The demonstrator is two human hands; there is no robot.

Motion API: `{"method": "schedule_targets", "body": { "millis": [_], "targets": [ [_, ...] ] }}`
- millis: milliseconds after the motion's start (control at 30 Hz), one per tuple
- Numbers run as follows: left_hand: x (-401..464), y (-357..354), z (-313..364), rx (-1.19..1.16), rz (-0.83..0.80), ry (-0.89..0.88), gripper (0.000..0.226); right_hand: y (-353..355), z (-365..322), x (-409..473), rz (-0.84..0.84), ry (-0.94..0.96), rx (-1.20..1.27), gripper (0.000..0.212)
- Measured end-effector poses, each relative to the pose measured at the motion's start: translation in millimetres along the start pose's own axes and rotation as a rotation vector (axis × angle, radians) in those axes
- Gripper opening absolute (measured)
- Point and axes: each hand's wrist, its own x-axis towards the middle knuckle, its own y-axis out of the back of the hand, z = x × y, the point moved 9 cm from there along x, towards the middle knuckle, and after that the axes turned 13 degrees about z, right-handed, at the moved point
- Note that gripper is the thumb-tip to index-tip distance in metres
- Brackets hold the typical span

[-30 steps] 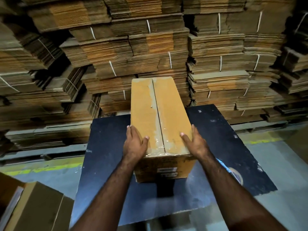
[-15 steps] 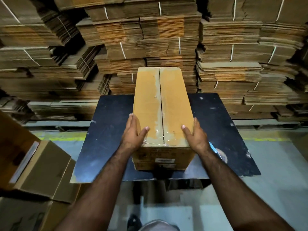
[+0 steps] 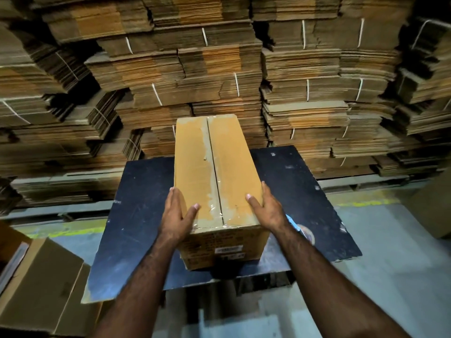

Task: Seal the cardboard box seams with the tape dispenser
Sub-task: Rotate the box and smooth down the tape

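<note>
A: Where is the cardboard box point(image 3: 214, 172) sitting?

B: It is lying lengthwise on the dark tabletop point(image 3: 136, 215), its taped centre seam point(image 3: 211, 167) running away from the person. Bundled stacks of flattened cardboard point(image 3: 195, 76) are filling the wall behind it.

A: What are the hands doing?

B: The left hand point(image 3: 177, 217) is gripping the box's near left edge, thumb pressing on the top face, fingers wrapping down the side. The right hand point(image 3: 267, 209) is clasping the near right edge in the same way. The box is sitting between both palms.

A: And the tape dispenser point(image 3: 302, 230)?

B: Something blue is peeking out just beyond the right wrist, on the tabletop beside the box, mostly hidden. Another open box point(image 3: 41, 286) is standing on the floor, lower left.
</note>
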Motion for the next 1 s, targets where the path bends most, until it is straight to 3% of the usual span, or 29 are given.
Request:
{"method": "schedule_targets", "body": {
  "millis": [400,733,833,1000],
  "targets": [
    [29,18,3,-0.024,0.040,0.045,0.077,16,-18,19,0.062,0.067,-0.104,0.067],
    [78,4,9,0.172,-0.137,-0.012,0.066,1,-53,68,0.069,0.106,-0.227,0.062],
    [77,-7,11,0.285,-0.166,-0.101,0.065,-13,-47,74,0.067,0.107,-0.256,0.072],
    [81,-11,19,0.239,-0.158,-0.107,0.067,-17,-46,81,0.091,0.104,-0.279,0.075]
  ]
}}
